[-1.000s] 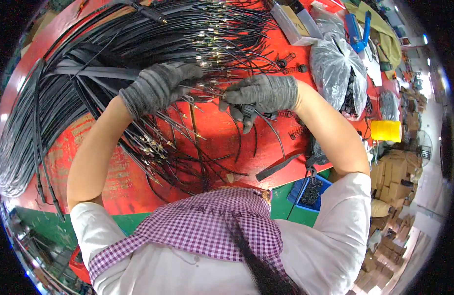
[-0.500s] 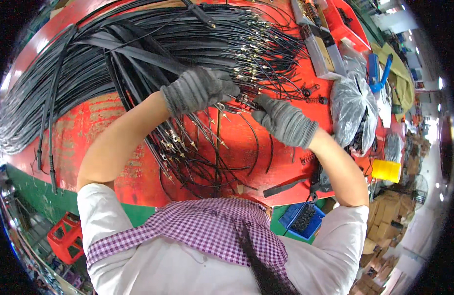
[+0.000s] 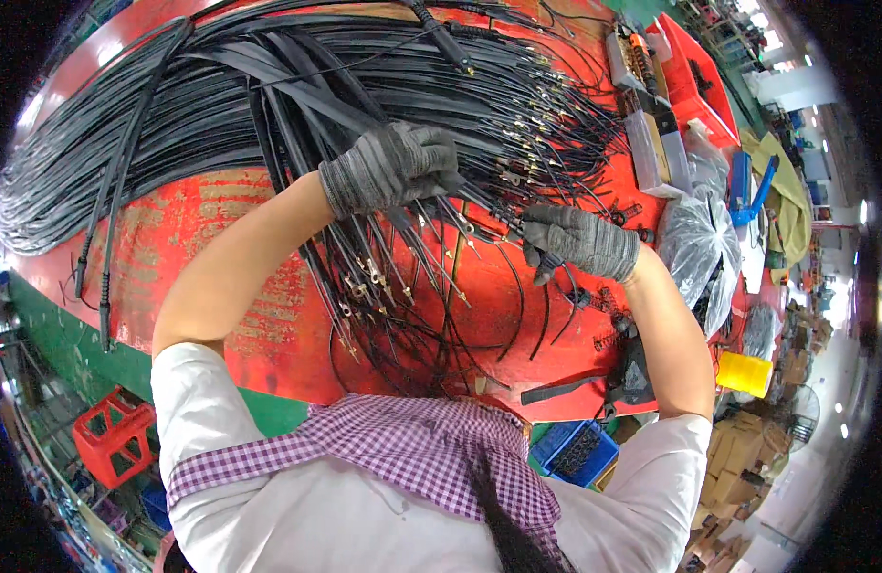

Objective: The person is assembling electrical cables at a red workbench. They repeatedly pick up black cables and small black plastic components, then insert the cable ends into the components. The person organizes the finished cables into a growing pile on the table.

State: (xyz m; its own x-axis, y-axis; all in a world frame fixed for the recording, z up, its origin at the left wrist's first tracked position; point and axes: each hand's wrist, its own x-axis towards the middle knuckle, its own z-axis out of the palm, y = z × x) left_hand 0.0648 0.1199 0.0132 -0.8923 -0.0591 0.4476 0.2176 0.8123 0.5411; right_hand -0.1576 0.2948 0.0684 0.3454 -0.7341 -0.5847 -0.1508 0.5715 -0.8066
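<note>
My left hand [image 3: 391, 170], in a grey knitted glove, is closed round a black cable [image 3: 477, 197] in front of the large cable bundle. The cable runs from its fingertips toward my right hand [image 3: 582, 241], gloved alike, whose fingers are curled at the cable's end. A dark fitting [image 3: 550, 262] shows below the right fingers; its exact shape is partly hidden. Under and behind my hands lies a thick bundle of black cables [image 3: 212, 105] with small metal end terminals [image 3: 532, 129]. More cables with ring-shaped terminals [image 3: 374, 272] hang loosely below my left hand.
Loose springs [image 3: 608, 334] and a black strap [image 3: 560, 390] lie on the red table [image 3: 221, 315]. At right are a grey parts tray [image 3: 659, 158], a red bin [image 3: 694, 86], a clear plastic bag [image 3: 694, 244] and a yellow spool [image 3: 744, 374]. A blue crate [image 3: 579, 451] stands below the edge.
My right hand has moved right and slightly down, widening the gap between my hands, with more cable showing there. The left hand stays closed. The whole view has shifted a little.
</note>
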